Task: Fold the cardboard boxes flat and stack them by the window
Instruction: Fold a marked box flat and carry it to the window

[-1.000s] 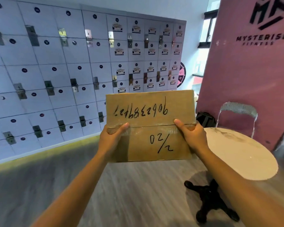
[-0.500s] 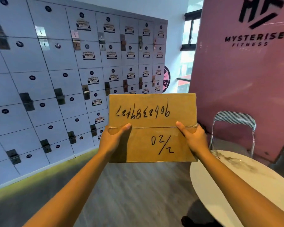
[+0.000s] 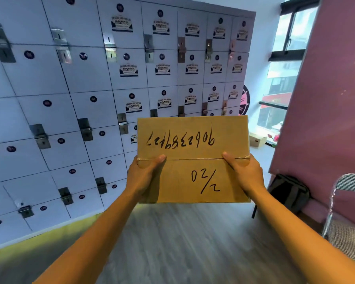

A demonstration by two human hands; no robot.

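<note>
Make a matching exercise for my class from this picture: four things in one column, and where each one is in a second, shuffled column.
Things
1. cardboard box
2. lockers
3. black bag
4. window

Places
A. on the floor against the pink wall
B. far end of the room, at upper right
C. held in both hands
D. covering the wall on the left

Pairs: 1-C, 2-D, 3-A, 4-B. The left hand and the right hand grip the box's sides.

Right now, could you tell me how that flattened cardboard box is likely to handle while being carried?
The cardboard box probably feels light: the left hand and right hand hold only its edges. It looks fairly stiff, though it may hinge along the centre crease.
</note>
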